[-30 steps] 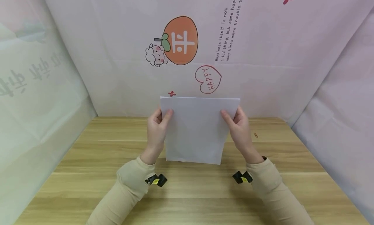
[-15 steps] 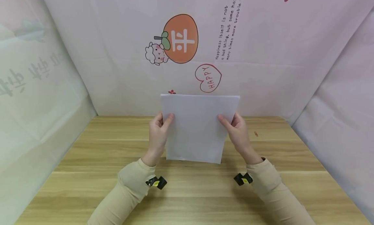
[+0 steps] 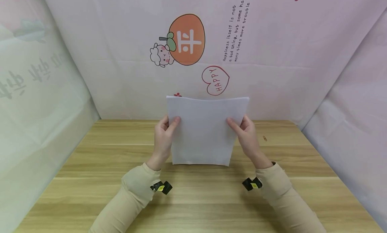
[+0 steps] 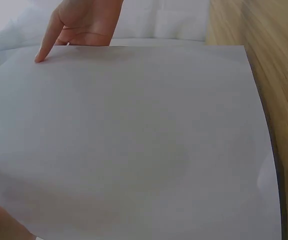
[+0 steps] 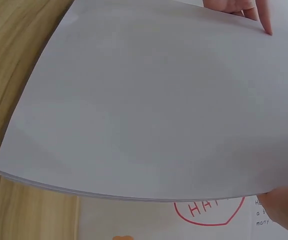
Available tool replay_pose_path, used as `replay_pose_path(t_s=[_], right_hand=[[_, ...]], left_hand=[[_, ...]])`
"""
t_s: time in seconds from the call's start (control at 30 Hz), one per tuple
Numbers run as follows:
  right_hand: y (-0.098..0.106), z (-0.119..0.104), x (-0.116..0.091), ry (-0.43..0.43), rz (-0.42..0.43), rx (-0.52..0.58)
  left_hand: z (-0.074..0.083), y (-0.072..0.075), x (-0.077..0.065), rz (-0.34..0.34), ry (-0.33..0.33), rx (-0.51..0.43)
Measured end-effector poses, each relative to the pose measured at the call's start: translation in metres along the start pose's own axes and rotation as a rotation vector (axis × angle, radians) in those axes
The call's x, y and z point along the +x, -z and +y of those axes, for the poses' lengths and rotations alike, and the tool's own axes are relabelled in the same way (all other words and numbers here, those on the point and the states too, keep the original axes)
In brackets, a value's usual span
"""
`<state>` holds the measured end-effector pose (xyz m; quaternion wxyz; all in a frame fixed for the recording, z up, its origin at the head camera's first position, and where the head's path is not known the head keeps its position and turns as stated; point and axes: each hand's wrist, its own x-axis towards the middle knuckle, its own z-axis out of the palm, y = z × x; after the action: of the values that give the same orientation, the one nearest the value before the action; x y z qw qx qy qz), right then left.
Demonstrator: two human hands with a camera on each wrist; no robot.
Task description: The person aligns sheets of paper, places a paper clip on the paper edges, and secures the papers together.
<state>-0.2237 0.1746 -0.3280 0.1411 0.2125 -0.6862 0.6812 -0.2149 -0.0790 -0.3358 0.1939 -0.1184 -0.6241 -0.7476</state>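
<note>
A stack of white paper [image 3: 203, 135] stands nearly upright over the middle of the wooden table, its lower edge close to the tabletop. My left hand [image 3: 163, 139] grips its left side, thumb on the near face and fingers behind. On the opposite side my right hand [image 3: 248, 137] holds it the same way. The upper edge dips slightly in the middle. In the right wrist view several layered sheets [image 5: 84, 193] show along one edge of the stack. The left wrist view has the right hand [image 4: 86, 25] at the far edge, thumb pressed on the blank face.
A small paper clip [image 3: 264, 138] lies on the table [image 3: 199, 202] to the right of the right hand. Behind stands a white printed cloth [image 3: 127, 81] with an orange fruit and a heart. More cloth hangs at both sides. Both sleeves carry black wrist cameras [image 3: 252, 184].
The top edge of the paper stack has gone from straight to slightly bowed, dipping in the middle. Both hands keep their hold, a little lower along the sides than a second ago.
</note>
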Motion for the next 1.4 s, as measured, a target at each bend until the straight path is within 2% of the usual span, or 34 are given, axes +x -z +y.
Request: replay_pose_path(t_s=[0.37, 0.6, 0.83, 1.07, 1.2, 1.4], right_hand=[[-0.001, -0.008, 0.003, 0.013, -0.017, -0.003], [-0.002, -0.009, 0.003, 0.035, 0.004, -0.003], [0.002, 0.003, -0.002, -0.058, -0.006, -0.078], [0.008, 0.017, -0.010, -0.131, -0.084, -0.117], [0.011, 0.021, -0.012, -0.146, -0.126, -0.137], [0.014, 0.027, -0.014, -0.146, -0.210, -0.165]], left_hand=[[0.008, -0.001, 0.002, -0.032, -0.043, -0.029], [0.009, -0.001, 0.002, -0.018, -0.085, -0.036], [-0.003, 0.003, -0.001, -0.030, -0.021, -0.022], [-0.012, 0.009, -0.002, -0.059, 0.037, 0.027], [-0.017, 0.011, -0.002, -0.069, 0.061, 0.092], [-0.022, 0.016, -0.004, -0.108, 0.064, 0.157]])
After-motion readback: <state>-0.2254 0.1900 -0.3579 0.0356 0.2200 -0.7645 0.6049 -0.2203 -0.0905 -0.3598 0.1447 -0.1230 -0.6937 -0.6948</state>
